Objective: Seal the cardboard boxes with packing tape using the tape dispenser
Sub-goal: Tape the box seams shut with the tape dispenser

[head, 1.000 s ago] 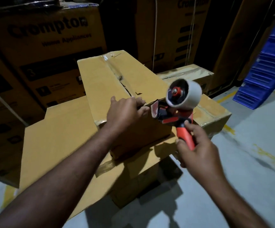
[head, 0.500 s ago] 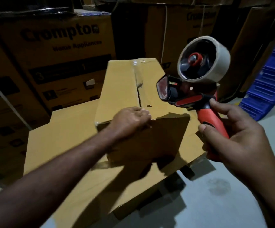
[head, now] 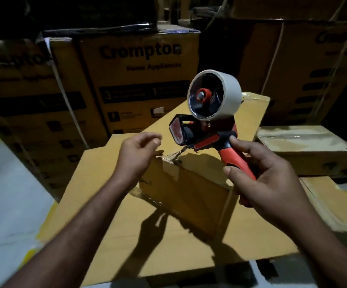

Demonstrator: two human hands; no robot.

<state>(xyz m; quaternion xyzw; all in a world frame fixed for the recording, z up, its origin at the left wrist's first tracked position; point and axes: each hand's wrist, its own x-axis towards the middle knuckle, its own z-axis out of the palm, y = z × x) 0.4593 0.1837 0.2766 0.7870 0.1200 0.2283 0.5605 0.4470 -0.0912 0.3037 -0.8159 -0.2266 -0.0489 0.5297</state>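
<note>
Backdrop: Crompton cartons stacked behind us.
Box: cardboard box right before us.
Left hand: fingers loosely curled, empty, by its corner.
Right hand: fingers clamp our tape dispenser above it.

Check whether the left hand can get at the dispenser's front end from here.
Probably yes: the left hand hovers just beside the front of the tape dispenser, with nothing between them.

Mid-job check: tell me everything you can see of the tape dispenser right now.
The tape dispenser has a black frame, a red-and-black handle and a whitish tape roll on a red hub. It looks plastic. The right hand grips the handle, holding it tilted over the near edge of the cardboard box, its front end toward the left hand, which does not touch it.
</note>
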